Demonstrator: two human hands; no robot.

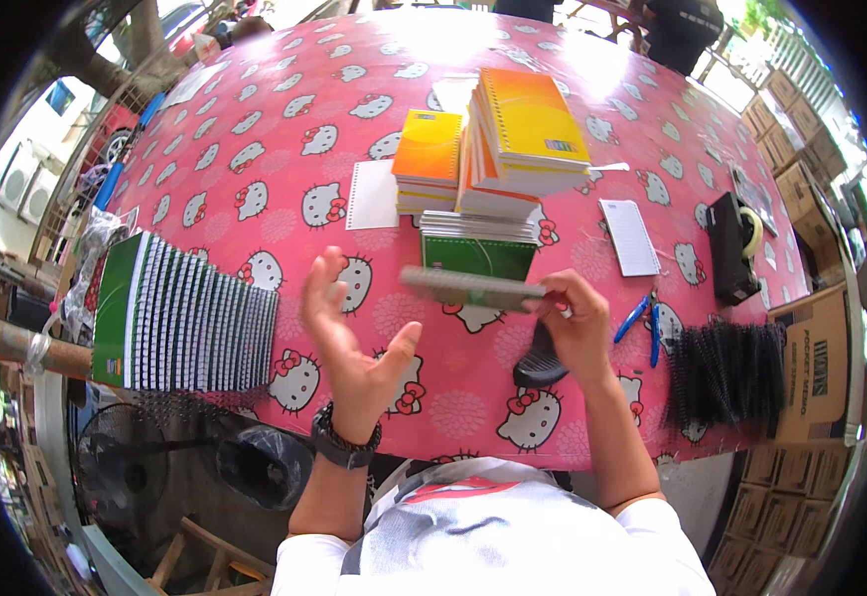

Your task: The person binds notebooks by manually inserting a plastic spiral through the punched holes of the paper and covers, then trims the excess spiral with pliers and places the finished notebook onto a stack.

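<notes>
My right hand [575, 316] pinches one end of a thin notebook [473, 287], seen nearly edge-on and a little blurred, over the table. My left hand [349, 348] is raised to the left of it, palm up and fingers spread, with nothing in it. Just beyond the held notebook lies a stack of green-covered notebooks [478, 255]. Below my right hand sits a dark object [540, 368], partly hidden by the hand; its kind is unclear. Pliers with blue handles [653, 333] rest to the right of that hand.
Green spiral notebooks [185, 328] lie overlapped at the left edge. Yellow and orange notebooks [536, 114] stand in tall stacks ahead. A white pad [630, 238], black binding coils [726, 372], a tape dispenser [734, 248] and a cardboard box [813, 368] are at right.
</notes>
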